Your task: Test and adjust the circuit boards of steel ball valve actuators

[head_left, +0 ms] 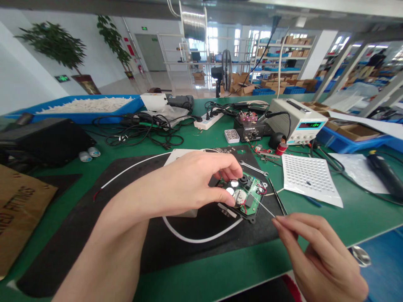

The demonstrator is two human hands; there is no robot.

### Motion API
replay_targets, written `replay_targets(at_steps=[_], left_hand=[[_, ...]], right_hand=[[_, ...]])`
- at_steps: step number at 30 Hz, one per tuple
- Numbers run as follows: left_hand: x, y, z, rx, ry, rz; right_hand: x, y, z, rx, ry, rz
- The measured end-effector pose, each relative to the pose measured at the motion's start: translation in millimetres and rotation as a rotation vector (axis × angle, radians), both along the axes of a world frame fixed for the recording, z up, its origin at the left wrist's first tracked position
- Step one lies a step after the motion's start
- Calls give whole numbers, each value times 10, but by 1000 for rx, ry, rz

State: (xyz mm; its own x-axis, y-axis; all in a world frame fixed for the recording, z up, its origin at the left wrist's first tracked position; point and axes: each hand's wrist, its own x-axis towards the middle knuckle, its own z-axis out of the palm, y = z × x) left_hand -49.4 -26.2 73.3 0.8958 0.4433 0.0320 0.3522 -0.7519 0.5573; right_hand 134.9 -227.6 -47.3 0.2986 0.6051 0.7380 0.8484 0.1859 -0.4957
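Observation:
My left hand [201,180] reaches over a green circuit board [256,201] in a black housing, its thumb and fingers gripping the board's parts. Under the thumb tip sits a round metal component [241,197] with red wires beside it. Two white discs [232,187] show between thumb and fingers. A thin white strand [266,208] runs from the board to my right hand [317,251], which pinches its end between thumb and forefinger. From below the housing a thick white cable [195,241] curves away to the left. What lies beneath my left palm is partly hidden.
A black mat [176,256] covers part of the green bench. Behind the board lie a wrench [255,168] and a sheet of round stickers [311,178]. A power supply [296,121], a soldering station [250,130] and tangled black cables [141,130] stand farther back.

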Motion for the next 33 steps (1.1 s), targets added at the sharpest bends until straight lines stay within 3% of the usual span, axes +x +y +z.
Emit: replay_targets(at_steps=[6,9,14,17,19,23,30,33], left_hand=[[-7,-4,18,5,0,7],[-6,0,12,6,-7,-5],[-6,-2,-3,12,-19,-25],[-11,0,-10,10,-26,-16],[-14,4,-12,6,-29,-11],[-17,8,-12,3,-34,-10],[-27,7,-8,-4,-49,-13],[-26,7,0,-3,-42,-11]], right_hand=[[-37,-6,12,-80,201,13],[-61,6,40,-181,646,71],[-96,77,168,-362,1631,432],[-136,104,183,-341,1798,532],[-172,105,137,-245,1680,493],[-198,70,-11,-59,1168,320],[-10,-21,-71,-49,89,129],[67,-54,-40,-46,-142,45]])
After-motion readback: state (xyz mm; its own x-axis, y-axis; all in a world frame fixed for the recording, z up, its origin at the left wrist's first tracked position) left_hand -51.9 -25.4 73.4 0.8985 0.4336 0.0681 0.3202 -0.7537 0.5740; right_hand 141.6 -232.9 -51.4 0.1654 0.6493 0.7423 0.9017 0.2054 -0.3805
